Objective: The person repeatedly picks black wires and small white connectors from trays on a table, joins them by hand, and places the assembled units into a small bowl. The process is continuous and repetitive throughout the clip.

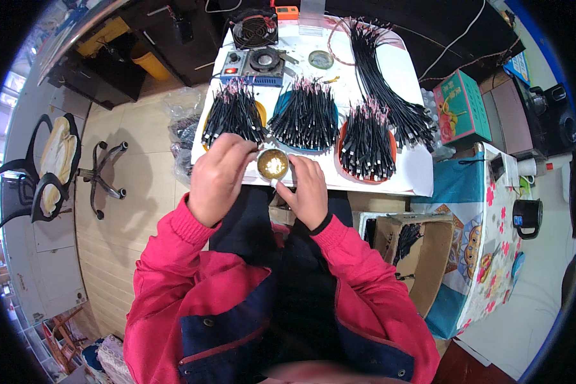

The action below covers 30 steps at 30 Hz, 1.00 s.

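Near the front edge of the white table is a small round cup point(273, 160) of yellowish-brown stuff with bright glints. My right hand point(308, 195) curls against the cup's right side, its thumb by a small white piece at the lower rim. To the left of the cup, my left hand point(221, 178) is raised with its fingers pinched together; what they hold is hidden. Just beyond my hands lie three heaps of short black cables with bared pinkish ends: the left heap point(232, 115) in a yellow tray, the middle heap point(305, 115) in a blue one, the right heap point(367, 144) in an orange one.
Behind the heaps stand a blue-grey heating device point(256, 67) with a lit red switch, a black fan point(255, 31) and a round dish point(320, 59). Long black cables point(390, 83) stretch along the right. A cardboard box point(422, 256) sits below right, a swivel chair point(57, 160) left.
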{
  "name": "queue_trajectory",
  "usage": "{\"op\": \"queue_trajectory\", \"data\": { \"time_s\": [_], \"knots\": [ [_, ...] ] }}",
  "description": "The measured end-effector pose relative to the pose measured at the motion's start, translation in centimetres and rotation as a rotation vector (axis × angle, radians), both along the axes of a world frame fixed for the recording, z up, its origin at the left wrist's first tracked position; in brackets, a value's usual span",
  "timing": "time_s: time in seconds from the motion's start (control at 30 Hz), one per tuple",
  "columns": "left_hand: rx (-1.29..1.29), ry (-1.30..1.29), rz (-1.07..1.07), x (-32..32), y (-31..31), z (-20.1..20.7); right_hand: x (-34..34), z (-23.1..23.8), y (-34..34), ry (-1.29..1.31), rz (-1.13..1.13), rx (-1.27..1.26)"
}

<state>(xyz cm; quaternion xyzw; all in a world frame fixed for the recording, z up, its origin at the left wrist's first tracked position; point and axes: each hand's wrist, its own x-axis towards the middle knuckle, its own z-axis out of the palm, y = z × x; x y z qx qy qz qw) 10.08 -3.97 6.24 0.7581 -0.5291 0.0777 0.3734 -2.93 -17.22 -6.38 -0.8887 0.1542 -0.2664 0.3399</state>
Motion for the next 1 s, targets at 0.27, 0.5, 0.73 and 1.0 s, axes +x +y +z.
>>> {"op": "queue_trajectory", "data": {
  "time_s": [0.27, 0.5, 0.73, 1.0],
  "knots": [
    [0.031, -0.214, -0.023, 10.2, -3.6, 5.1, -0.1, 0.2, -0.1, -0.003, 0.005, 0.000],
    [0.281, -0.202, -0.019, 18.0, -11.7, -0.4, -0.2, 0.3, -0.2, -0.048, 0.014, 0.032],
    [0.426, -0.241, 0.022, 20.6, -14.9, -4.0, -0.3, 1.0, -0.4, 0.019, 0.019, 0.035],
    [0.523, -0.341, 0.020, 21.1, -16.0, -4.7, -0.2, 1.2, -0.7, 0.054, 0.030, 0.041]
  ]
}}
